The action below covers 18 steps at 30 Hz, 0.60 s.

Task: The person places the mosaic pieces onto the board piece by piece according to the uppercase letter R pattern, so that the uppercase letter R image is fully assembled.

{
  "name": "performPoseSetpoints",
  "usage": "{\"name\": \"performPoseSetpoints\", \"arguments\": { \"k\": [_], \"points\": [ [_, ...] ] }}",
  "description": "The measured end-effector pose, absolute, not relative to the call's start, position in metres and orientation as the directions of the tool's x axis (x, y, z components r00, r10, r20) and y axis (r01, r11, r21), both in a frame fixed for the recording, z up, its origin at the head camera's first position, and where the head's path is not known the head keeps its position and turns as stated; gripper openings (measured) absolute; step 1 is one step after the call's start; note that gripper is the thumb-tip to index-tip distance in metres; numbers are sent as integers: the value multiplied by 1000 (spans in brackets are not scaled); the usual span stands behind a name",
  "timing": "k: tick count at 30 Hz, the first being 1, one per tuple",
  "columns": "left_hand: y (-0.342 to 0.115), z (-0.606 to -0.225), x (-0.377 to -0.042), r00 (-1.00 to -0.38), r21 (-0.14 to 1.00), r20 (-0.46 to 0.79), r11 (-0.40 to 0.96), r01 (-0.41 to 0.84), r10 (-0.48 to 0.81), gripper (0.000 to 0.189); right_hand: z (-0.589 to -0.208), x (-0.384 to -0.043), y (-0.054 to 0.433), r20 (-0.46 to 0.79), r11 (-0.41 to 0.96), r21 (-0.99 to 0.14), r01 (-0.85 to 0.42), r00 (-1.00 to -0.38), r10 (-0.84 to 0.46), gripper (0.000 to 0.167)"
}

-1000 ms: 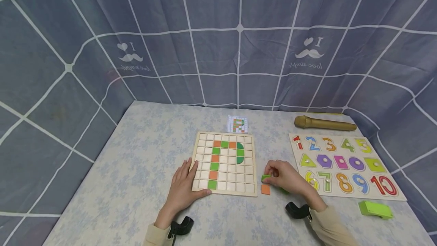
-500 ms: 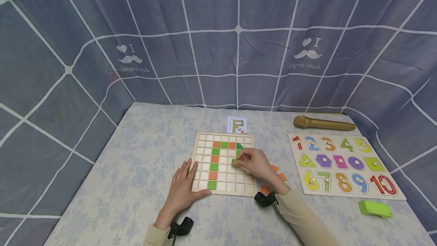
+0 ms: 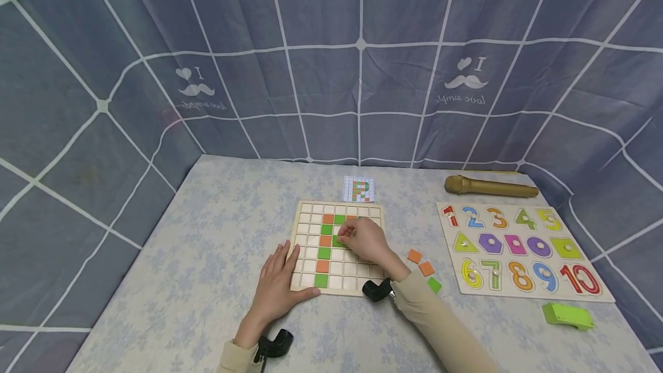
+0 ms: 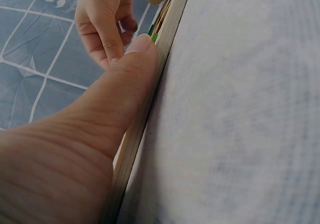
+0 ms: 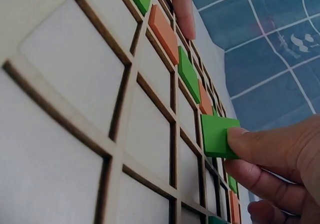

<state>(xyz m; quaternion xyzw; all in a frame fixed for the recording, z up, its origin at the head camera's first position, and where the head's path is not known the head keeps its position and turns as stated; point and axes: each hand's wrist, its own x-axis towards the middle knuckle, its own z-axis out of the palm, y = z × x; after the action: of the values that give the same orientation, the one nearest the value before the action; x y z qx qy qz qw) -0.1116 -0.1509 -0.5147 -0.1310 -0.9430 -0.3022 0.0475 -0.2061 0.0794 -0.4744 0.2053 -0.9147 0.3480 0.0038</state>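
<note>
My right hand (image 3: pixel 368 242) pinches a green square tile (image 5: pixel 215 134) between thumb and fingers, above the gridded wooden board (image 3: pixel 338 284). In the head view this green tile sits just right of an orange tile (image 3: pixel 325 241) in the column of alternating green and orange tiles. In the right wrist view the tile looks tilted against the grid. My left hand (image 3: pixel 278 278) rests on the board's left edge, fingers straight and thumb spread along the front edge. Some tiles in the upper right part of the pattern are hidden behind my right hand.
Right of the board lie two orange tiles (image 3: pixel 414 255) and a green tile (image 3: pixel 434 285). A printed pattern card (image 3: pixel 358 189) lies behind the board. Farther right are a number-and-shape puzzle (image 3: pixel 481 231), a gold microphone (image 3: pixel 489 186) and a light-green block (image 3: pixel 568 316).
My right hand has moved left from the loose tiles onto the board, carrying the green tile toward the tile column. My left hand has stayed in place.
</note>
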Motion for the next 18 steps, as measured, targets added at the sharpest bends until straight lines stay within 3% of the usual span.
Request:
{"name": "performPoseSetpoints", "arguments": {
  "k": [7,18],
  "points": [
    [-151,-515,-111,-957,558,185,779,288,222,103,-475,-210,81,182,707,-552,-443,-891,-416,7],
    [-150,-515,-111,-955,554,198,778,296,222,103,-473,-211,86,178,664,-541,-517,-841,-510,6]
  ]
}}
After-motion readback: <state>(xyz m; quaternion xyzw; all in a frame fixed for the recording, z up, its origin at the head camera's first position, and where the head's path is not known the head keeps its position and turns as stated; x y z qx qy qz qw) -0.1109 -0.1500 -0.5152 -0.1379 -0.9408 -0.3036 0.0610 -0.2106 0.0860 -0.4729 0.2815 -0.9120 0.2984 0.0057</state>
